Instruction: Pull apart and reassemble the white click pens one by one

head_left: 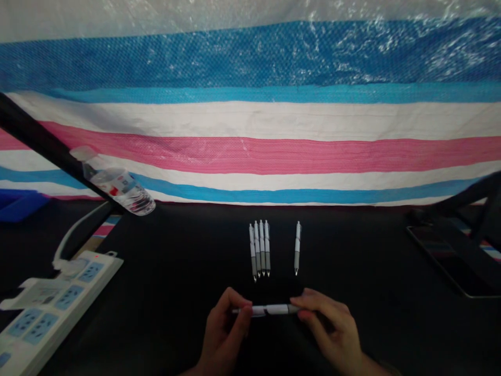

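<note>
White and grey, the click pen (277, 309) is held level above the black table (176, 292), between the two hands and close to the person. We see that the left hand (225, 331) pinches its clicker end between thumb and forefinger, while the right hand (334, 329) pinches the grey grip in the same manner and covers the tip. Beyond them, four similar pens (257, 245) lie side by side, their clickers pointing away and their tips toward the person; the leftmost is set slightly nearer. To the right of this group, well apart, one single pen (297, 243) lies in almost the same direction. As for the progress, we judge that these five are laid down in order, and only the sixth is in the hands and not yet put down. It looks whole to us, with grip and barrel joined, but we cannot tell if something is left to do with it, nor if the lone pen is finished. Around this, we notice a power strip (74, 303) at the left, a clear plastic bottle (123, 190) behind it, a smartphone (450, 261) at the right, and a striped plastic sheet (250, 156) at the back.
</note>
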Demonstrator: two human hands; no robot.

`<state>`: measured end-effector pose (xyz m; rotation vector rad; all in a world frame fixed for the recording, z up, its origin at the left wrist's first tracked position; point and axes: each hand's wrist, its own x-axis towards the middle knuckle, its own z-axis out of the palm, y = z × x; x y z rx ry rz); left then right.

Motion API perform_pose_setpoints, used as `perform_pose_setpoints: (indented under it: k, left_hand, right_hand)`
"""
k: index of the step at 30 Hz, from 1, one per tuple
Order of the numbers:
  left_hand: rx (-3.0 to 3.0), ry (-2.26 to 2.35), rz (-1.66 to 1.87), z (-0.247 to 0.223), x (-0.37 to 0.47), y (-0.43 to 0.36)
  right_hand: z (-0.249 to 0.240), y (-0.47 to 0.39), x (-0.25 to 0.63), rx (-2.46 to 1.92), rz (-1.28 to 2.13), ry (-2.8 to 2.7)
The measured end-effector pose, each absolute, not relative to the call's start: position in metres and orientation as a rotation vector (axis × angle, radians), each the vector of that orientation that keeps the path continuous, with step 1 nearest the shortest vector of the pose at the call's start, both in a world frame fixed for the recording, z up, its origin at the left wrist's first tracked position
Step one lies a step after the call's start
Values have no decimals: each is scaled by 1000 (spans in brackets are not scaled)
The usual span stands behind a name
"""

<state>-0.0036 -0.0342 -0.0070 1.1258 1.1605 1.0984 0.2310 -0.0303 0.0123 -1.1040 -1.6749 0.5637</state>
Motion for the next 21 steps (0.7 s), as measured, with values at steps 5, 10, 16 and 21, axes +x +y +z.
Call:
perform_pose_setpoints:
  k: [5,10,16,21]
  left_hand:
    - [1080,1159,1088,-4,-3,-34]
    - [1043,1148,1072,-2,-4,-33]
    - [975,1156,1056,6,-1,-31]
    - [961,1202,1081,12,1,-25]
  right_hand:
    - [16,-30,228,-994,515,-1733]
    - [24,-29,226,-913,484,-1765]
    - [19,-32,223,-856,404,-1778]
    - [9,-32,226,-960,493,-1769]
